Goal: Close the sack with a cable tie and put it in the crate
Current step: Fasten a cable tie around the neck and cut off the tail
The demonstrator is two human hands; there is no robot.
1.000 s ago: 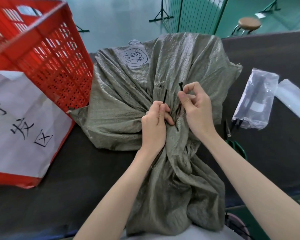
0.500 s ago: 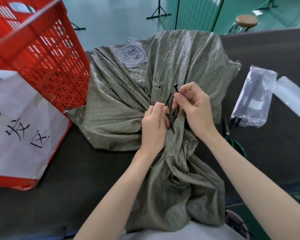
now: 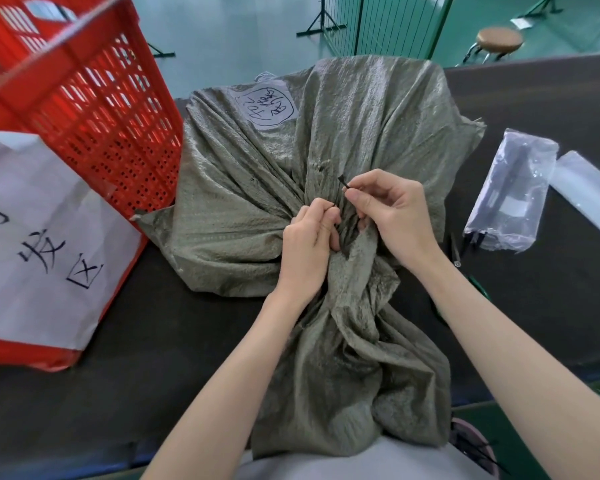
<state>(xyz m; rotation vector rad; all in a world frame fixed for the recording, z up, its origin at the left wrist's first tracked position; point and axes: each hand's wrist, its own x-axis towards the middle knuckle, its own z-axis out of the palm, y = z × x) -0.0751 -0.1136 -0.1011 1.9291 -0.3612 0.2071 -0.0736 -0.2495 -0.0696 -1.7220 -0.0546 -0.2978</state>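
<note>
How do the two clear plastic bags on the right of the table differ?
The nearer plastic bag holds dark cable ties and a white label; the farther plastic bag looks empty. The nearer one is crumpled and bulging, the farther one flat and cut off by the frame edge. Both are clear and lie on the dark table.

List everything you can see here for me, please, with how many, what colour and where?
sack: one, grey-green, middle of the table, neck bunched
label: one, white with handwriting, on the sack's far side
cable tie: one, black, at the neck, ends in both hands
crate: one, red, on the left
paper sign: one, white with dark writing, on the crate's front
plastic bags: two, clear, on the right
scissors: one pair, mostly hidden behind the right forearm
table: one, dark
stool: one, brown seat, far right on the green floor
left hand: pinching one end of the tie
right hand: pinching the other end
</note>
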